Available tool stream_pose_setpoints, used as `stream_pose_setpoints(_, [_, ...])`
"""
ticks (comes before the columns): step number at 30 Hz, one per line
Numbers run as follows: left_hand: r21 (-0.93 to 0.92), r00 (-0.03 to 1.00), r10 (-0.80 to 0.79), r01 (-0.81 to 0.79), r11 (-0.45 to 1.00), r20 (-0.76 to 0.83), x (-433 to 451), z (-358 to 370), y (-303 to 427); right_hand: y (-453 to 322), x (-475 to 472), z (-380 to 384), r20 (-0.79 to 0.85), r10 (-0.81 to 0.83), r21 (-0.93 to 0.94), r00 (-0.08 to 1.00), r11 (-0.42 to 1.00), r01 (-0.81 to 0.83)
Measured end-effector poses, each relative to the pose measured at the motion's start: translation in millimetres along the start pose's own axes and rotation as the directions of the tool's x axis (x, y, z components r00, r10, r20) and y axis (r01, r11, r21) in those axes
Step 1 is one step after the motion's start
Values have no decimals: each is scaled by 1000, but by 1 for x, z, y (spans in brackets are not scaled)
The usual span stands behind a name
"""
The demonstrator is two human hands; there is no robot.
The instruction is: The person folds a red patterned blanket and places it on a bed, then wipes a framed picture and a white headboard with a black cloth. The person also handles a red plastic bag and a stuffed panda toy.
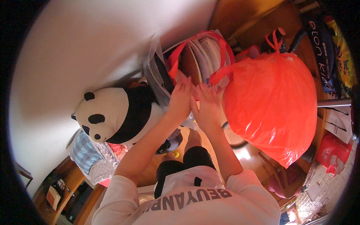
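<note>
My left hand (182, 97) and my right hand (206, 104) are side by side at the near edge of a clear plastic bag with red handles (175, 60). Their fingertips touch its pinkish plastic edge; whether they pinch it cannot be made out. Inside the bag, books or folders (206, 56) stand upright, some of them curved. A full red plastic bag (270, 104), knotted at the top, is just to the right of my right hand. To the left of my left hand lies a panda plush (112, 112), partly behind my forearm.
A white wall (70, 56) rises at the left. Below the panda, folded checked cloth (85, 152) lies in clear plastic. A wooden shelf (69, 202) is at lower left. Dark and yellow packages (341, 56), a metal bar (334, 103) and a red bag (333, 154) are at the right.
</note>
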State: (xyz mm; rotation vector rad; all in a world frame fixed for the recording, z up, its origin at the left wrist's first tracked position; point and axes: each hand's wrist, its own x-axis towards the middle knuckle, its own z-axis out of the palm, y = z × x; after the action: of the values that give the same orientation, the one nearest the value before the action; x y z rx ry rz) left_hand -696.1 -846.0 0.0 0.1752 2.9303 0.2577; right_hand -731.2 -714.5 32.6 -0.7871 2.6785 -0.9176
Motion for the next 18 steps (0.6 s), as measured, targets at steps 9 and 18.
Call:
stream_pose_setpoints(9, [36,994,64,-61,997,-93,-41,-38,-14,-30,-18,5,16,-85,178,996,981,81])
stream_pose_setpoints(18, [-135,968,-225,210,968,-108,-125,-76,-12,-26,-34,20,115,-212,480,970,867,133])
